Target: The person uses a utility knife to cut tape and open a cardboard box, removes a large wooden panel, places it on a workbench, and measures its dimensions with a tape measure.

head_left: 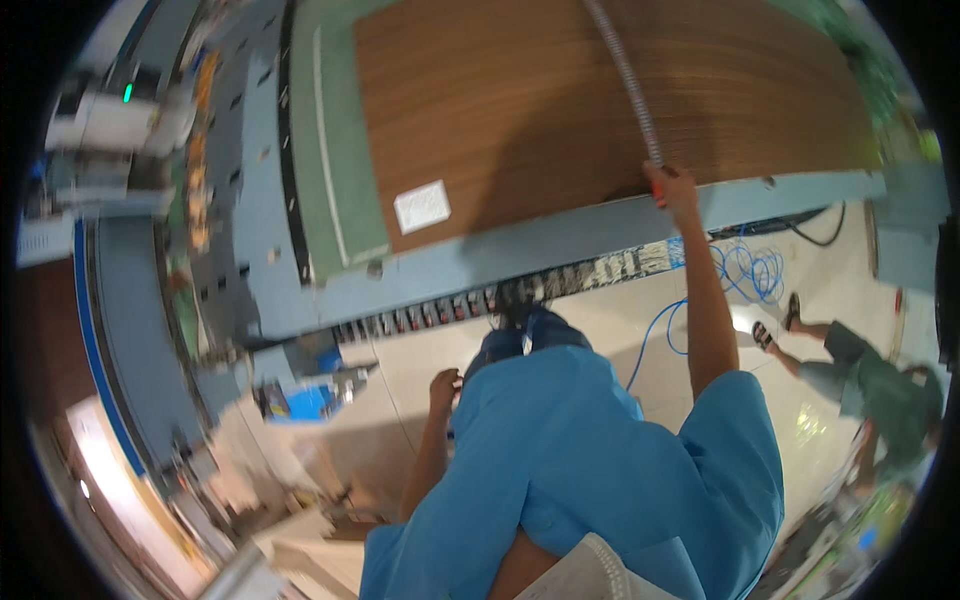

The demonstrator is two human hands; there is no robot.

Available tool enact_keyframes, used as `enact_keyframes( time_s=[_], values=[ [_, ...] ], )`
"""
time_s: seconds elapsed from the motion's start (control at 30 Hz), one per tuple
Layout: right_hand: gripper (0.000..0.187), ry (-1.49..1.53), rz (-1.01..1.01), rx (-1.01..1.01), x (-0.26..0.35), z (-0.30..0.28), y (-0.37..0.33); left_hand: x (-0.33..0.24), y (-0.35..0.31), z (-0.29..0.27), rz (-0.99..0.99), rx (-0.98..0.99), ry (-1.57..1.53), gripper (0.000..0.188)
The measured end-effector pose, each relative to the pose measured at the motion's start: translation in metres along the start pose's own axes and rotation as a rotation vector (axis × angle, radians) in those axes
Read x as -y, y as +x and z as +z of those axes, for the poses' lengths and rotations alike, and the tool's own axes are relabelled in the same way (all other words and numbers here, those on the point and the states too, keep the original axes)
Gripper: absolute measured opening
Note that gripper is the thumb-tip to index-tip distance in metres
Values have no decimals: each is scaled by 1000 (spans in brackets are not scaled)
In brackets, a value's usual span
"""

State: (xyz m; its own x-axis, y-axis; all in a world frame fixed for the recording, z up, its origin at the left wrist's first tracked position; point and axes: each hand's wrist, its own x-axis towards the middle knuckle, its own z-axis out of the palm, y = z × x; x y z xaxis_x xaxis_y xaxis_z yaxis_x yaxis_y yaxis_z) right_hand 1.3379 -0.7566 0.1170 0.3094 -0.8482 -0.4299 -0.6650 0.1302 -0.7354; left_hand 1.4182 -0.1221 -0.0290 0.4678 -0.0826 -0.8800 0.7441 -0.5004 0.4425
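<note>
My right hand (674, 190) reaches forward over the near edge of a large work table, its fingers wrapped round the red grip (658, 192) of a tool. From that grip a grey, ribbed, coiled-looking hose (630, 85) runs up and out of the picture. What the tool's tip looks like is hidden by the hand. Below the hose lies a big brown wood-grain panel (480, 100) on a green mat (345, 150). A white paper label (422, 207) rests on the panel's near left corner. My left hand (443, 390) hangs by my thigh, fingers loosely bent, apparently holding nothing.
The blue-grey table edge (440, 275) crosses in front of me. Blue tubing (755, 272) lies looped on the pale floor at right. Another person (875, 385) is at the far right. Machinery (125, 125) stands at left, with a blue object (308, 402) below the table.
</note>
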Motion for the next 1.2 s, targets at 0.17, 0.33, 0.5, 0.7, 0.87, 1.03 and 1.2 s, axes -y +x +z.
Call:
enact_keyframes(
  time_s=[0.17,0.33,0.5,0.7,0.87,1.03,1.2],
  values=[
    [67,-173,-63,-114,-37,-18,-65,-66,27,15,161,212,427,32],
    [61,-228,-25,-234,-104,-39,-117,-118,55,5,268,334,603,27],
    [67,-392,4,-300,-167,-57,-149,-139,74,-2,157,424,764,31],
    [66,-416,68,-340,-180,-53,-164,-152,67,3,212,538,897,34],
    [67,-447,63,-356,-176,-49,-166,-174,44,14,264,582,871,30],
    [67,-469,63,-371,-176,-46,-165,-177,35,9,260,556,921,30],
    [67,-489,63,-376,-173,-46,-167,-160,53,-9,176,544,879,32]
  ],
)
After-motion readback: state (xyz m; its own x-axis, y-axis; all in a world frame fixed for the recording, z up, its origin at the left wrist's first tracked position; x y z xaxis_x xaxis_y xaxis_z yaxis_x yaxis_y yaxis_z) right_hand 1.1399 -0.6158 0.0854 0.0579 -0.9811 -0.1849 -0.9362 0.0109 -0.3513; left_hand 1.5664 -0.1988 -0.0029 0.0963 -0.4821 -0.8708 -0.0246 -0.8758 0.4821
